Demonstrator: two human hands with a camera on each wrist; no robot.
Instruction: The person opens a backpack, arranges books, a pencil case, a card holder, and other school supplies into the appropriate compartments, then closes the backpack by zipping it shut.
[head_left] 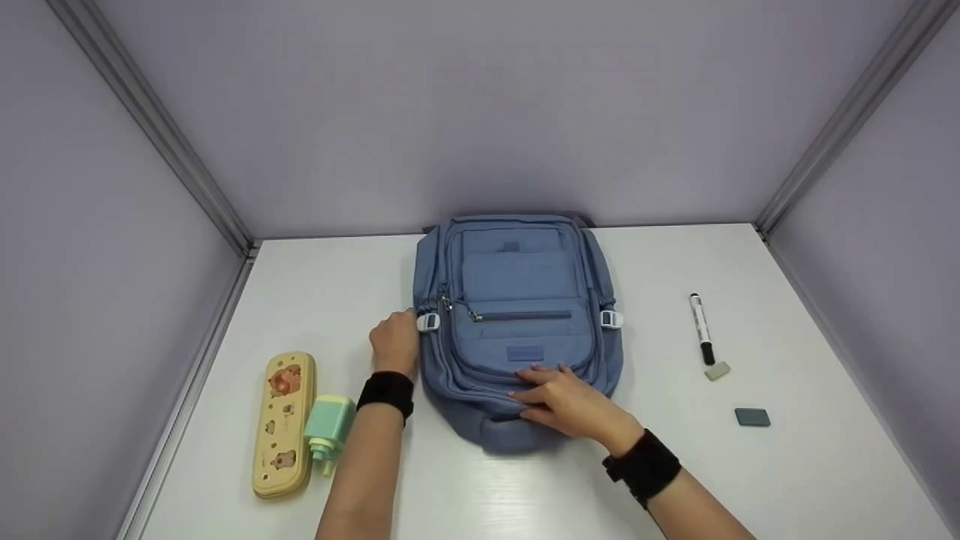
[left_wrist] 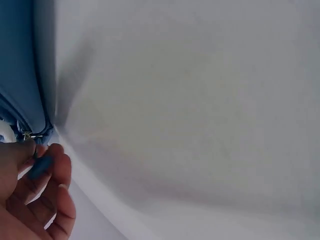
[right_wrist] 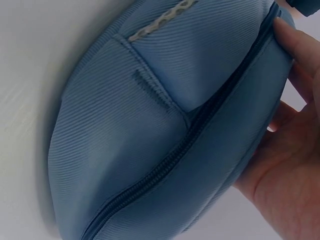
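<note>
Two hands on blue backpack (head_left: pixel 517 322), lying flat mid-table near back wall. Left hand (head_left: pixel 394 343) at bag's left edge; head view shows a closed fist only, left wrist view shows fingers (left_wrist: pixel 55 170) pinching blue zipper pull (left_wrist: pixel 40 167). Right hand (head_left: pixel 562 401) rests on bag's near end, fingers straight, slightly spread. Right wrist view shows closed zipper seam (right_wrist: pixel 200 120). Pencil case (head_left: pixel 283 424) left, marker (head_left: pixel 701 328) right.
</note>
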